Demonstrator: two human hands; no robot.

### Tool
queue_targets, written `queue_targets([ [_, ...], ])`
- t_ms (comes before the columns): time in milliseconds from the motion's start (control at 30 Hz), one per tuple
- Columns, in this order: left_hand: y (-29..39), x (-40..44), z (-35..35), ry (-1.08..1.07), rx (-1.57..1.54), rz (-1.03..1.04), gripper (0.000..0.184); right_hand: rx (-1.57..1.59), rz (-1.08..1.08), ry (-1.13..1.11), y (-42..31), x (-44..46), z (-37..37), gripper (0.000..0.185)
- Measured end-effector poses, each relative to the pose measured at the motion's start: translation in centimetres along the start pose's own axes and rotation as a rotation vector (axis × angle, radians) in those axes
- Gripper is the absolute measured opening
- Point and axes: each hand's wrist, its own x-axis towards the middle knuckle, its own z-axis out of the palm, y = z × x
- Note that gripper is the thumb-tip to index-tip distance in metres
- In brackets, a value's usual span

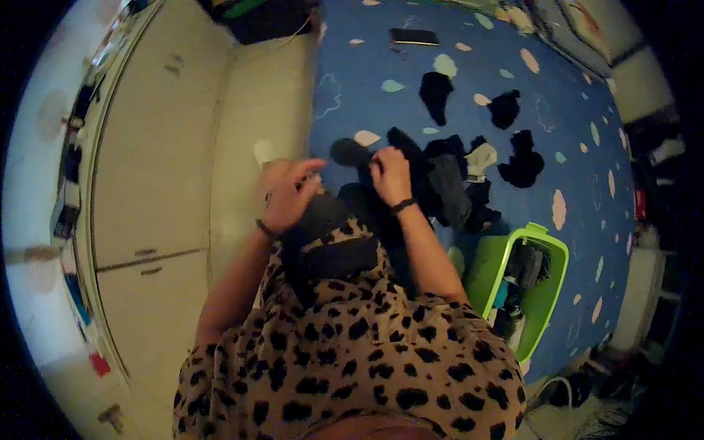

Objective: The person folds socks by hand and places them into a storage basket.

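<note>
My right hand [392, 174] is closed on the end of a dark grey sock [350, 152], which extends to the left over the blue patterned bedding [341, 81]. My left hand [287, 196], slightly blurred, is raised over my lap with its fingers apart and nothing visible in it. Just right of my right hand lies a pile of dark socks [447, 187], with a white and black sock [481, 159] at its edge. Single black socks [437, 97] lie farther up and to the right on the bedding.
A green basket [556, 282] holding clothes stands at my right. A dark phone-like object [414, 37] lies near the far end of the bedding. Pale cabinets [158, 161] line the left side, beside a strip of light floor [253, 95].
</note>
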Motion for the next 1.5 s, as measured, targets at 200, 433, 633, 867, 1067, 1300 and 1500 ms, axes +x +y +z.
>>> queue_targets([
  [200, 1.7, 0.9, -3.3, -0.187, -1.465, -0.596, 0.033, 0.456, 0.223, -0.247, -9.6, 4.7, -6.0, 0.021],
  [433, 3.1, 0.2, -1.5, -0.285, -1.585, -0.347, 0.034, 0.998, 0.353, -0.306, -10.6, 3.8, -8.3, 0.029],
  [633, 2.9, -0.3, -1.0, -0.275, -1.224, -0.146, 0.035, 1.257, 0.569, -0.423, -8.2, 2.2, -5.7, 0.026],
  [867, -1.7, -2.5, -1.1, -0.13, -0.852, -0.091, 0.034, 1.668, 0.499, -0.469, -9.3, 2.1, -5.6, 0.012],
  [1067, 0.5, -4.6, -1.9, -0.136, -0.616, -0.085, 0.034, 1.836, 0.596, -0.658, -10.5, 2.1, -5.9, 0.023],
  [1300, 1.5, -5.1, -2.6, -0.278, -0.641, -0.028, 0.033, 1.617, 0.467, -0.839, -11.6, 2.4, -5.1, 0.031],
  [1500, -2.4, -5.6, -5.3, 0.146, -0.385, -0.149, 0.02, 1.342, 0.491, -0.712, -9.9, 3.5, -3.7, 0.028],
])
